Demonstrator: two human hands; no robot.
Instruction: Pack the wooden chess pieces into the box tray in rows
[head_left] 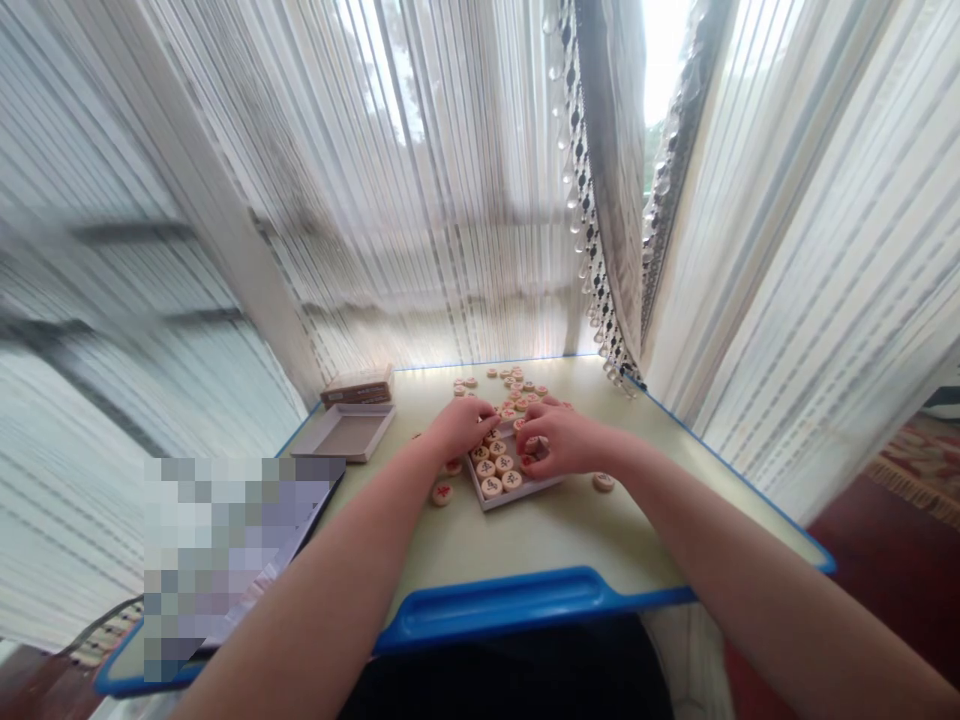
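An open white box (484, 505) stands mid-table, with several round wooden pieces (491, 487) marked in black lying in rows along its left side. My left hand (463, 425) is over the box's far left corner, its fingers bent down and closed at the pieces there; what they grip is too small to make out. Over the right side of the box, my right hand (553, 438) has curled fingers around a red-marked piece (529, 460). More loose pieces (516, 388) are scattered beyond the box. One red-marked piece (442, 494) lies left of it, another piece (603, 482) to the right.
The pale table (480, 560) has a blue rim and a blue front tray (502, 605). An empty box lid (346, 432) and a brown box (358, 384) sit at the back left. A pixelated flat object (247, 550) lies front left. Curtains (450, 200) hang behind.
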